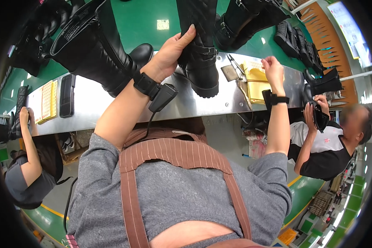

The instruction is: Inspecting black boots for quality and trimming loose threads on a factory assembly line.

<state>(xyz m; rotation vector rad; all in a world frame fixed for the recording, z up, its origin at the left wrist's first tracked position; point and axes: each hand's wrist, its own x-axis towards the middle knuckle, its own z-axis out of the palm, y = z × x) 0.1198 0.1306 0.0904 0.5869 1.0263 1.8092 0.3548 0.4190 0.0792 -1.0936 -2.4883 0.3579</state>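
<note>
My left hand is closed round the shaft of a tall black boot with a buckled ankle strap, its thumb lying along the leather. The boot stands upright at the near side of the bench, toe toward me. My right hand hovers over a stack of yellow sheets, thumb and fingers pinched together; anything between the fingertips is too small to make out. Left of that stack lie a small greyish square piece and a slim, pointed metal tool. Another tall black boot leans to the left of my left hand.
More black boots stand on the green surface beyond the metal bench. A dark phone and yellow sticker sheets lie at left. Co-workers sit on both sides, the right one handling a black boot.
</note>
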